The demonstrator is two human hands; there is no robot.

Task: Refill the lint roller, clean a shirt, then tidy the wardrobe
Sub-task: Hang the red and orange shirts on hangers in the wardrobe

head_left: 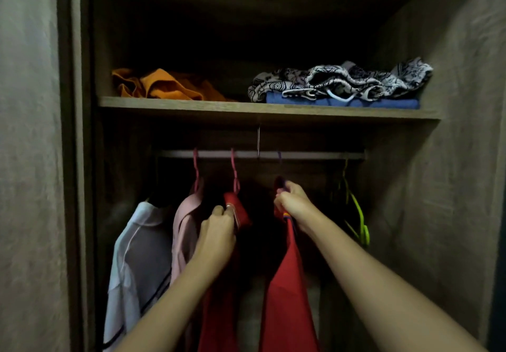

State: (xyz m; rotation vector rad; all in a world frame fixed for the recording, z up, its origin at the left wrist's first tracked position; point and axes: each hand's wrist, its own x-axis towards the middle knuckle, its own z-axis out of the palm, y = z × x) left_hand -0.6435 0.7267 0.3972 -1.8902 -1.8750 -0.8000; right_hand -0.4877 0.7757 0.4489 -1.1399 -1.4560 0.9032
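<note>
1. Left fingers (219,212) pinched on the collar of a red garment (236,209) hanging from a pink hanger (234,171); right fingers (282,195) closed around the neck of a second red shirt (287,283), just under its purple hanger (279,157).
2. Left hand (216,235) and right hand (294,205) apart, both below the rail (260,155), roughly level.
3. Judged step: tidying, with the shirt back on the rail and being spaced from its neighbour.
4. To do well: hold near the hook, slide along the rail rather than tug the cloth, keep shoulders seated on the hanger.
5. Further out: pink top (186,220) and pale shirt (137,264) to the left, green hangers (356,209) empty to the right.
6. Above, the shelf (246,109) with rumpled orange cloth (164,86) and a patterned heap (342,79), likely needing folding. No lint roller in sight.
</note>
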